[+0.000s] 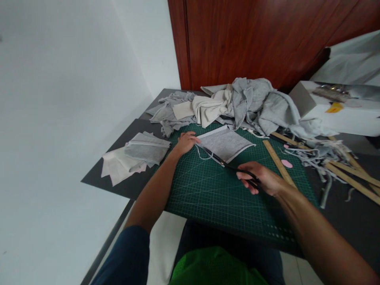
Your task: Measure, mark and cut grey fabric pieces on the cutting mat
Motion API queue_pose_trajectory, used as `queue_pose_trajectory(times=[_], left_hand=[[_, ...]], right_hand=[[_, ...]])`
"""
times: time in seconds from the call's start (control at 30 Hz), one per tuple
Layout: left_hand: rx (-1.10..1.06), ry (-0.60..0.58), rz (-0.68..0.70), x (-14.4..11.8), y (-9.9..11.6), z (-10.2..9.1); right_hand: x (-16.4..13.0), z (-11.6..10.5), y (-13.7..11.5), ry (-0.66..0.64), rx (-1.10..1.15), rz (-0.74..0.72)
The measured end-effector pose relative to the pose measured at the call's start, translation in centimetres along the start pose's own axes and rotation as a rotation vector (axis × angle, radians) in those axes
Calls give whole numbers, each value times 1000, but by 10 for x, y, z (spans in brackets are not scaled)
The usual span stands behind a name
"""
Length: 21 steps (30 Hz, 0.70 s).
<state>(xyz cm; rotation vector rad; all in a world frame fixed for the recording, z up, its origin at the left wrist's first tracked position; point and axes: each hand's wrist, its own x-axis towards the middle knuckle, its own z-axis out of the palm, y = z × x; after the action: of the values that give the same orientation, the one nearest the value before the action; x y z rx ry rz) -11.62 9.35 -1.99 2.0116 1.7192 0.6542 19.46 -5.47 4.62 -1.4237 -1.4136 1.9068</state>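
Observation:
A piece of grey fabric [227,142] with pale edges lies flat on the green cutting mat [204,190]. My left hand [187,142] is closed at its left corner, fingertips gripping the cloth there. Black scissors [223,162] are in my right hand [257,177], fingers through the handles. Their blades point left and lie along the fabric's lower left edge. From that edge a thin pale strip [204,158] curls away onto the mat, beside the blades. Whether the blades are fully closed is too small to tell.
Grey and white cloth pieces [148,148] are stacked on the left. A heap of crumpled fabric [252,101] lines the back, near a white box [341,114]. To the right lie a wooden ruler [279,164], cloth scraps [317,156] and wooden strips [353,182]. A wall borders the left.

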Motion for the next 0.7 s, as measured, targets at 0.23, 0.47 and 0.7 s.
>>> queue_pose_trajectory(times=[0.23, 0.47, 0.7], left_hand=[[52, 27, 104, 4, 0, 4], [23, 17, 241, -1, 5, 5], [-25, -109, 291, -13, 19, 6]], right_hand=[[21, -4, -18, 254, 169, -292], [101, 5, -23, 429, 65, -391], [72, -17, 18, 480, 105, -285]])
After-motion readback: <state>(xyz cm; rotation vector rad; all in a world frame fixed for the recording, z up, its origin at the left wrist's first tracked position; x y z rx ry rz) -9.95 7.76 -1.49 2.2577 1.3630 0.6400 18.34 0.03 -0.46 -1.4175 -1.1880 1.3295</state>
